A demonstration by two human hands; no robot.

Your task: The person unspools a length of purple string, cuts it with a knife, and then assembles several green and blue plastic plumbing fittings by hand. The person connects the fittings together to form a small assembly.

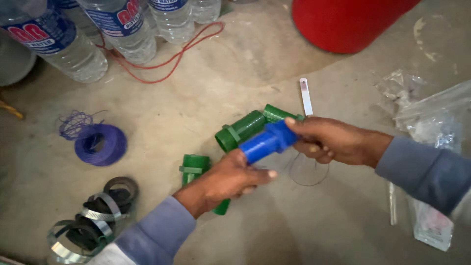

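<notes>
Both hands — left hand (230,179), right hand (326,140) — clamped on blue pipe fitting (267,141); green fittings (243,130) directly behind, purple twine spool (100,144) left, hose clamps (93,216) near-left on floor.

blue fitting (267,141): matt ribbed plastic | hose clamps (93,218): shiny metal | floor (235,64): rough concrete

Workshop floor (hose clamps (91,221), pipe fittings (240,130))

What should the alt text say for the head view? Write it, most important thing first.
Two hands, left hand and right hand, grip a blue threaded pipe fitting above green fittings on a concrete floor. Around them lie a purple thread spool, metal hose clamps, water bottles and a red bucket.
</notes>
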